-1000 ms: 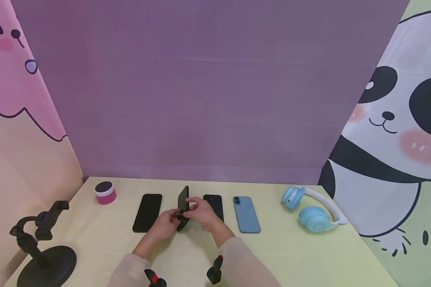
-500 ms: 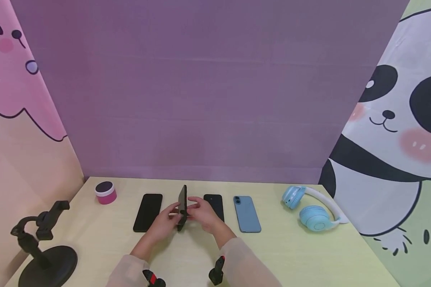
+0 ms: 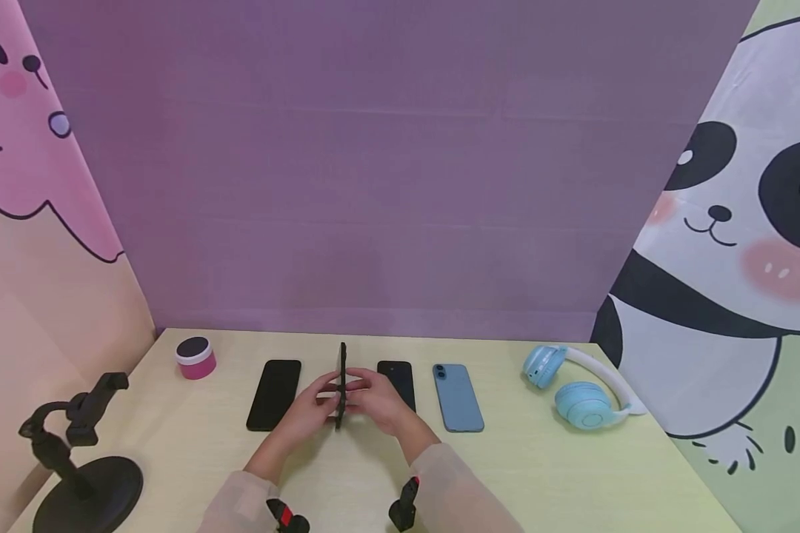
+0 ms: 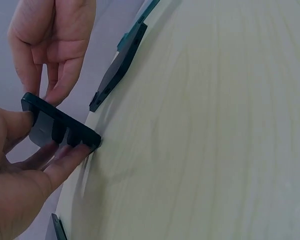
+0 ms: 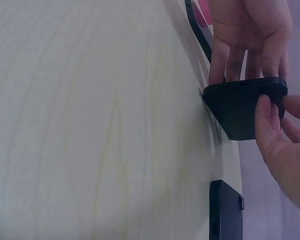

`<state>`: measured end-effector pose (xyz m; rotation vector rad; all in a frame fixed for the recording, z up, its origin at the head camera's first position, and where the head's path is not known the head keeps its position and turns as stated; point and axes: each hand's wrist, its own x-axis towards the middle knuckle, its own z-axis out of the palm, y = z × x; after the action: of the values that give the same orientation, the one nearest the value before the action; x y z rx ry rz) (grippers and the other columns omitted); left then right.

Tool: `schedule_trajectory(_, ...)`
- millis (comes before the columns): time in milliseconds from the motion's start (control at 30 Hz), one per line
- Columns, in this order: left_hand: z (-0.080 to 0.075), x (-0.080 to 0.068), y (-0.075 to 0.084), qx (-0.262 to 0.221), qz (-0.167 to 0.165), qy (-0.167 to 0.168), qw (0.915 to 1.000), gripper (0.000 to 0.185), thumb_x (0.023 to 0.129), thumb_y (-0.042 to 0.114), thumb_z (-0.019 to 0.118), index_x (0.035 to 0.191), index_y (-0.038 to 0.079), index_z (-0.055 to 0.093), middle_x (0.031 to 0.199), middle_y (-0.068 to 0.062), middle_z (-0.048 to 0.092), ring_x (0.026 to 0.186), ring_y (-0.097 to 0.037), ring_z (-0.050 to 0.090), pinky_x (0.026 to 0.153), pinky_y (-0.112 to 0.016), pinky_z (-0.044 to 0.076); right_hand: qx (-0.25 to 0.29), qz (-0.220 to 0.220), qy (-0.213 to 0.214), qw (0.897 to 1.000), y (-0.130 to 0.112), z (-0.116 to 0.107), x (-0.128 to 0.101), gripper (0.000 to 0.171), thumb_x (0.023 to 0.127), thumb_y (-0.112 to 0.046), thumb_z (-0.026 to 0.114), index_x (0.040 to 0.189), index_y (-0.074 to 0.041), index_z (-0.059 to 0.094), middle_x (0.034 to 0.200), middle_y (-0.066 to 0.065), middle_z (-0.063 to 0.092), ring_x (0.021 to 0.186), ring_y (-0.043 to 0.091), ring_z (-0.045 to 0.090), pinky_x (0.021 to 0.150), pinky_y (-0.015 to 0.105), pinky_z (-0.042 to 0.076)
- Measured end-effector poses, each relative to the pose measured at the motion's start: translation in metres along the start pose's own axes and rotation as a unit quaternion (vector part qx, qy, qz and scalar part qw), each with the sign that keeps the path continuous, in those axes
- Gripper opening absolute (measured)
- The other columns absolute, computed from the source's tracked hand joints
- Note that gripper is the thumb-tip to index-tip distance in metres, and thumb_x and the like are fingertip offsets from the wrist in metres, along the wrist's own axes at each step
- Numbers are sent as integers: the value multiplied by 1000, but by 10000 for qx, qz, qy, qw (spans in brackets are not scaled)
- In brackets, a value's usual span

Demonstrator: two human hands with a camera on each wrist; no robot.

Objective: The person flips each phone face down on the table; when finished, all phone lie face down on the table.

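Note:
Both hands hold a black smartphone (image 3: 342,385) on its long edge over the middle of the table. My left hand (image 3: 307,411) grips it from the left; the left wrist view shows that hand's thumb near the upper edge and its fingers spread along the face (image 4: 45,130). On the opposite side, my right hand (image 3: 380,403) has its curled fingers against the phone, seen in the right wrist view with fingertips on the dark face (image 5: 240,115). A dark phone (image 3: 400,377) lies right of the hands, partly covered by the right hand. Left of them lies another black phone (image 3: 273,396).
A blue phone (image 3: 458,400) lies further right, then blue-and-white headphones (image 3: 587,406). At the back left sits a pink jar with a dark lid (image 3: 195,358). A black stand (image 3: 88,488) with a jointed arm occupies the front left of the table (image 3: 573,481).
The held phone has turned from slanted, with its face partly showing, to nearly edge-on to the head view. The left hand has shifted slightly forward along it. The other things stay put.

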<state>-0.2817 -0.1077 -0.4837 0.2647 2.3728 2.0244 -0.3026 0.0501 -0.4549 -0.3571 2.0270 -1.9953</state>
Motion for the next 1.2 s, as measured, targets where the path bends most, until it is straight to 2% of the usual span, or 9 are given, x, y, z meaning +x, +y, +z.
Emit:
schedule_trajectory(233,1,4,0,-274,11,9,9996,48,98,-5,50,145,0,41,127,-22,51,105,-35,60,80,-47,53,-73,-13,62,10000,-2,0,0,50,89,12,55,137,10,46,108,22,53,84,21,63,85,45,52)
schedule_trajectory(400,-1,1,5,-449,23,-19,9990,46,99,-6,47,144,-2,40,128,-23,50,104,-35,61,83,-46,53,36,0,-13,10000,2,1,0,46,89,11,55,135,11,49,102,17,55,83,21,63,86,45,52)
schedule_trajectory(600,-5,-2,10,-229,4,63,9997,45,101,2,50,144,-2,39,127,-24,49,103,-32,62,82,-42,53,17,27,-204,9998,7,2,0,43,91,11,55,134,11,50,103,18,56,87,22,64,84,40,53)
schedule_trajectory(667,-6,-3,10,-61,30,130,9999,46,100,2,53,144,-2,40,126,-25,51,101,-31,62,80,-40,54,-67,65,-215,9997,9,2,0,43,91,11,55,133,11,49,104,18,57,88,23,64,84,39,53)
schedule_trajectory(800,-9,-4,12,674,25,385,9970,42,97,2,57,138,-2,48,118,-22,58,97,-28,63,71,-36,55,-397,82,-164,9990,15,1,-1,45,88,12,57,132,12,50,102,17,58,87,21,62,83,39,53)
schedule_trajectory(900,-12,-4,12,1343,33,604,9891,39,93,1,60,131,-3,55,111,-20,63,98,-29,63,69,-36,52,-749,102,-34,9971,21,2,-2,45,84,11,61,128,12,53,99,15,60,83,19,60,80,38,54)
schedule_trajectory(1033,-16,-6,8,2159,73,794,9732,38,90,0,63,127,-5,58,112,-22,62,99,-33,61,75,-42,51,-1210,168,241,9922,24,8,-4,41,82,7,66,123,10,58,92,11,59,76,19,61,74,35,55)
schedule_trajectory(1100,-18,-6,5,2497,90,867,9644,38,89,0,64,126,-7,59,114,-24,60,100,-35,60,79,-45,50,-1640,194,359,9856,22,12,-3,40,82,4,69,121,8,60,89,8,59,72,19,62,71,33,55)
schedule_trajectory(1200,-18,-6,2,2769,114,933,9563,38,88,0,66,124,-8,59,114,-25,57,99,-36,58,81,-48,48,-2476,213,499,9673,18,18,-2,41,82,-3,74,121,4,62,87,7,62,73,18,62,70,33,52)
